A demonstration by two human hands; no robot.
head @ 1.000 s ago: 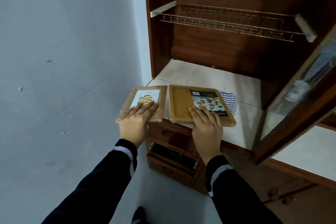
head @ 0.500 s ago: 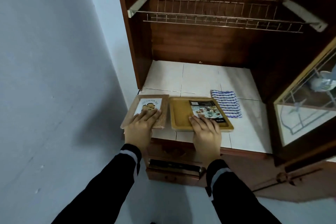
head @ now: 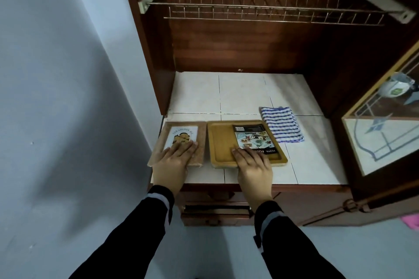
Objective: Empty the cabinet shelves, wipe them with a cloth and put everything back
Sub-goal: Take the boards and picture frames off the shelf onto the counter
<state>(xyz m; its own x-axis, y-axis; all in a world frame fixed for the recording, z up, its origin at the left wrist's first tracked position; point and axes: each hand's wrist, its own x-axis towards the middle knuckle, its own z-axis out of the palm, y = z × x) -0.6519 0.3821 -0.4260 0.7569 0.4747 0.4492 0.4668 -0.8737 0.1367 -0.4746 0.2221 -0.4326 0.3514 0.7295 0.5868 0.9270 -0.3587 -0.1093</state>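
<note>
Down on the white tiled counter [head: 242,95] of the wooden cabinet [head: 226,47], both hands lay flat with fingers stretched, gripping nothing. The left hand [head: 173,161] pressed on a cork board [head: 201,140] whose left corner reached the counter's left edge; its white label read "THE" at the top, the rest too small to tell. The right hand [head: 252,165] pressed the near rim of a wooden tray [head: 221,142], just beside the board and set back from the front edge. A dark card in the tray showed "HUMA FOOD". A blue-striped cloth [head: 281,127] touched the tray's far right corner. Bare tiles lay behind, under a wire rack [head: 272,11]; a glass door [head: 383,133] stood open at right.
</note>
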